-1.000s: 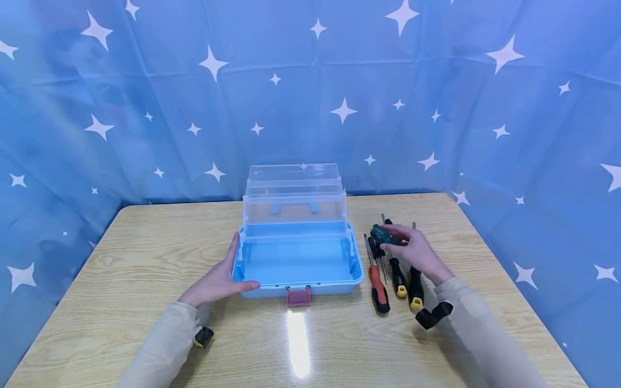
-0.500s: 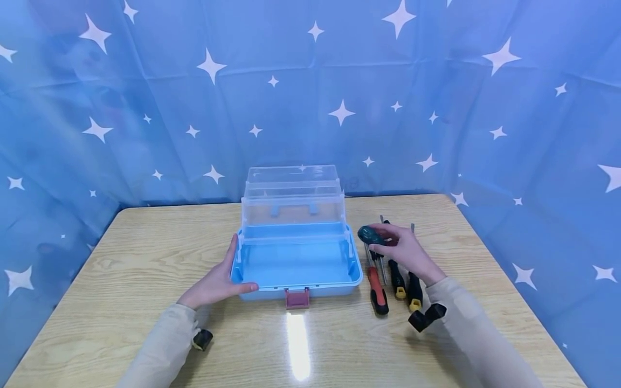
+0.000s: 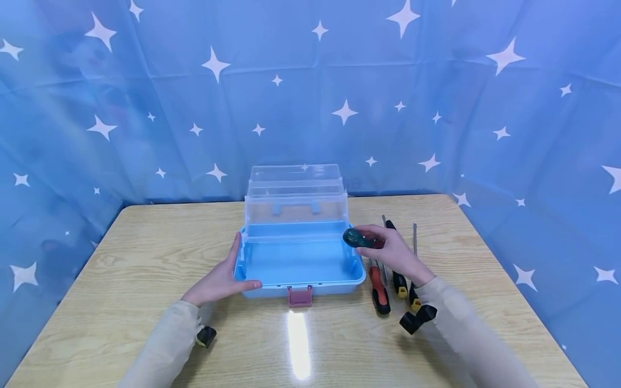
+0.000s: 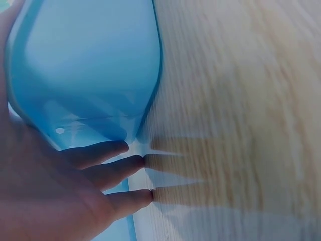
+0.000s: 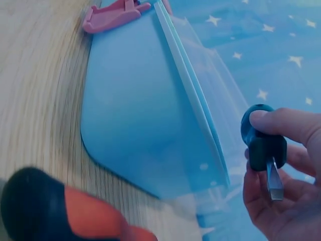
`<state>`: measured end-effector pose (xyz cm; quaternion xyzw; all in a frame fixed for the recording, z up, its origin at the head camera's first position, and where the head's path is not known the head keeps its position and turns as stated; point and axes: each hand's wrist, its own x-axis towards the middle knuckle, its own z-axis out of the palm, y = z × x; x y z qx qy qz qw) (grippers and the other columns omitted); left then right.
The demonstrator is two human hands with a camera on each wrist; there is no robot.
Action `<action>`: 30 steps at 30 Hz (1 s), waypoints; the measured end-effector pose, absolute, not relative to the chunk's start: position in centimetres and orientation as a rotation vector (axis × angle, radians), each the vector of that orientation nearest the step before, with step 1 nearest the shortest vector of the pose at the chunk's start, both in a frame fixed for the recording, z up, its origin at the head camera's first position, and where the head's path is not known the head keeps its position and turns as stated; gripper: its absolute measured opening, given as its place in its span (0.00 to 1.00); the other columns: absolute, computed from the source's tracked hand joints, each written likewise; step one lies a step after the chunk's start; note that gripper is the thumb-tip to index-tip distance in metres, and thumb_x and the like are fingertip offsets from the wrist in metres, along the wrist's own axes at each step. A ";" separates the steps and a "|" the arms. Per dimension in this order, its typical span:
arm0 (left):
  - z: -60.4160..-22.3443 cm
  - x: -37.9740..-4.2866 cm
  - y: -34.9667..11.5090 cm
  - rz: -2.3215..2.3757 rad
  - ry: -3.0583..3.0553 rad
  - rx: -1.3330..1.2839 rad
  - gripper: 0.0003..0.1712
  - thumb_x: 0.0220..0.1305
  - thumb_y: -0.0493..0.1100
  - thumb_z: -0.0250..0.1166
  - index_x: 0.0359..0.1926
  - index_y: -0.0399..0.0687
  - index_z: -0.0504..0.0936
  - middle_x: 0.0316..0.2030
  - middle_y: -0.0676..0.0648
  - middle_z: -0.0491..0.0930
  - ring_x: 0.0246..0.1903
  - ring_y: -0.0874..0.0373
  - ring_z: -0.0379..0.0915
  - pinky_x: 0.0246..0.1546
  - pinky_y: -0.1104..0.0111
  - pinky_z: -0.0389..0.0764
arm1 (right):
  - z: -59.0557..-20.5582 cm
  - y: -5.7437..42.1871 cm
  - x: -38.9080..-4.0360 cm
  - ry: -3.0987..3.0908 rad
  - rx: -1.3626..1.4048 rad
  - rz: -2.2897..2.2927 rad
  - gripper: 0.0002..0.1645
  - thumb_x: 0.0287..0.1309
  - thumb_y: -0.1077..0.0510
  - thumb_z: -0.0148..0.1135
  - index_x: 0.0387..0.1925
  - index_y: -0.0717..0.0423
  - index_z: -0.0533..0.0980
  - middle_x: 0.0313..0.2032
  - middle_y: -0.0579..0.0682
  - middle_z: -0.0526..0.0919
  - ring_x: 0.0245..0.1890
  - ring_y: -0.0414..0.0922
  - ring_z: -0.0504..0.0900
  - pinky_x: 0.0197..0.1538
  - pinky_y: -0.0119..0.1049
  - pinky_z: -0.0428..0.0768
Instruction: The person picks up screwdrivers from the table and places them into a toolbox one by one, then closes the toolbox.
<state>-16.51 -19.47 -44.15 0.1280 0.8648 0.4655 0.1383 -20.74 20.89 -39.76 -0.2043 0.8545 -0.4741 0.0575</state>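
Note:
A light-blue toolbox [image 3: 301, 258] stands in the middle of the table, its clear lid [image 3: 295, 188] raised at the back. My left hand [image 3: 216, 281] rests against its left end, thumb at the front corner; in the left wrist view the fingers [image 4: 114, 170] are straight along the wall. Over the box's right rim, my right hand [image 3: 390, 253] pinches a stubby screwdriver [image 3: 355, 237] by its dark green handle. The right wrist view shows the short flat blade [image 5: 274, 185] pointing back toward the palm.
Right of the box lie several screwdrivers: a red and black one [image 3: 380, 291], two black and yellow ones [image 3: 400, 281], and some partly hidden under the right hand. A pink latch [image 3: 300, 297] hangs on the box front. A starry blue curtain [image 3: 310, 108] stands behind the table.
My right hand has carried the green stubby screwdriver leftward, from above the other screwdrivers to the box's right rim. The left hand stays at the box's left end.

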 end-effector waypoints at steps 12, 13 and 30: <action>-44.2 -16.8 -19.5 1.366 2.470 0.372 0.72 0.54 0.56 0.72 0.74 0.52 0.22 0.74 0.33 0.36 0.70 0.33 0.41 0.63 0.39 0.53 | -39.6 18.9 -20.6 2.558 -0.648 -1.437 0.29 0.58 0.57 0.68 0.61 0.58 0.74 0.49 0.57 0.80 0.43 0.49 0.80 0.43 0.40 0.80; -44.2 -16.8 -19.5 1.361 2.475 0.371 0.72 0.54 0.56 0.72 0.74 0.52 0.22 0.74 0.32 0.36 0.69 0.33 0.42 0.63 0.39 0.53 | -39.6 18.8 -20.6 2.554 -0.655 -1.436 0.29 0.58 0.57 0.68 0.61 0.59 0.74 0.49 0.57 0.80 0.43 0.49 0.79 0.43 0.40 0.80; -44.4 -16.7 -19.7 1.303 2.509 0.357 0.72 0.53 0.59 0.72 0.75 0.53 0.23 0.73 0.31 0.39 0.68 0.32 0.45 0.62 0.40 0.56 | -39.3 16.3 -20.9 2.511 -0.836 -1.360 0.27 0.58 0.58 0.68 0.59 0.61 0.75 0.45 0.54 0.81 0.43 0.49 0.79 0.45 0.46 0.79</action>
